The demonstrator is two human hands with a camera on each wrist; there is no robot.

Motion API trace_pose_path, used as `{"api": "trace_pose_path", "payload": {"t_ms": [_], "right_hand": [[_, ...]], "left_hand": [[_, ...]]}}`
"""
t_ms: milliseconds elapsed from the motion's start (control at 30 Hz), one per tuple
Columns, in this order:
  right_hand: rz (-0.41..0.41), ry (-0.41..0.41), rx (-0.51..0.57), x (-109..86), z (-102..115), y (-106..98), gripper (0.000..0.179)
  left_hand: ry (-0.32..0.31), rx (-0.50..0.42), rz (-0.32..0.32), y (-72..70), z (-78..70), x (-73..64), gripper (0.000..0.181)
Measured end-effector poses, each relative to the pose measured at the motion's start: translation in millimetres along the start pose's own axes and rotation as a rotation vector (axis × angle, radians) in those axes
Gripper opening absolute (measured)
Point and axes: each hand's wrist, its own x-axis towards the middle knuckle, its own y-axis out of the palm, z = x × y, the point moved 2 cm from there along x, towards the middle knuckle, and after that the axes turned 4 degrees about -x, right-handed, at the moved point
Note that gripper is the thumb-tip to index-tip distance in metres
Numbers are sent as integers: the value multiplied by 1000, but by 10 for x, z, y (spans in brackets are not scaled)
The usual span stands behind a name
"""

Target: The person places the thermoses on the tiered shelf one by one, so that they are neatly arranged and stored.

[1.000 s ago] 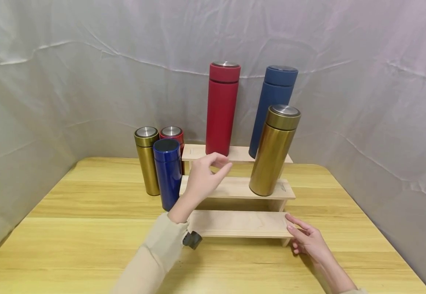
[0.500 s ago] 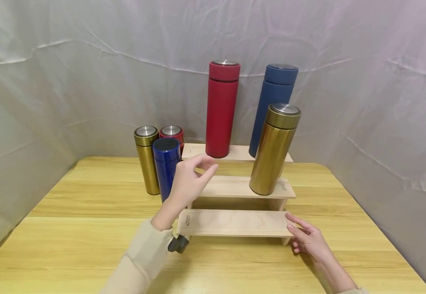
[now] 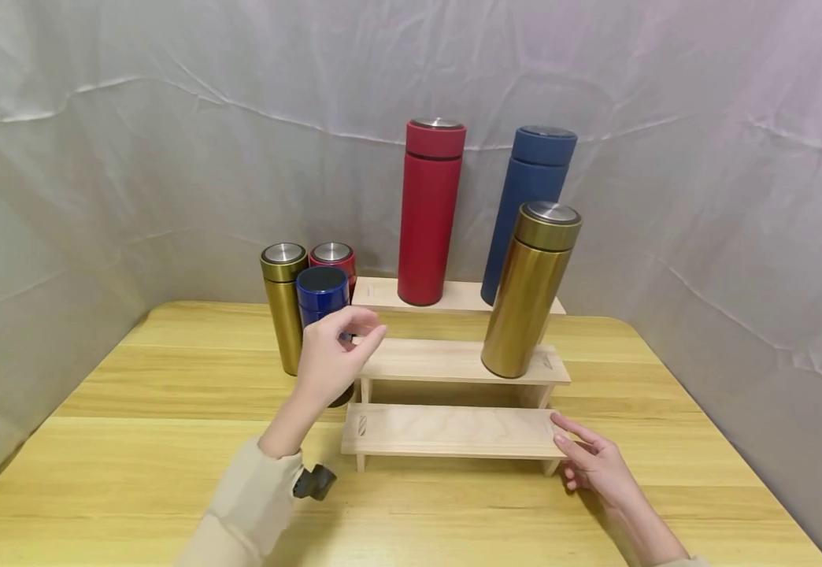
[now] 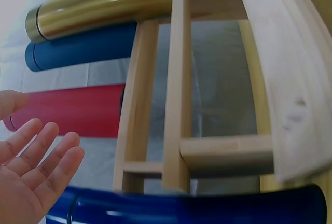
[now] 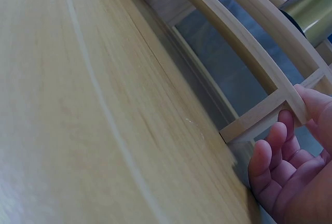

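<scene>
Three bottles (image 3: 431,213) on the stand (image 3: 418,360), probably mid-arranging. Right hand (image 3: 598,466) pinches the bottom tier (image 3: 453,431); left hand (image 3: 327,361), fingers loose, empty, near the blue bottle (image 3: 322,298) on the bench (image 3: 135,441); grabbing that'd need curling, imo.

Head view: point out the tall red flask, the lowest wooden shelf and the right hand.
Tall red flask (image 3: 430,224): head view, middle of its body.
Lowest wooden shelf (image 3: 453,431): head view, bare top surface.
Right hand (image 3: 598,463): head view, middle of the hand.
</scene>
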Motion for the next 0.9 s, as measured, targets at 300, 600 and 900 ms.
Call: {"api": "trace_pose_path", "payload": {"t_ms": [300, 600, 900], "right_hand": [[3, 5, 3, -2, -3, 5, 29], [9, 10, 1, -6, 2, 6, 29], [2, 10, -1, 5, 7, -1, 29]], "left_hand": [[0, 34, -95, -230, 133, -77, 14], [-40, 80, -176, -442, 275, -133, 17], [-139, 153, -228, -578, 444, -166, 39]]}}
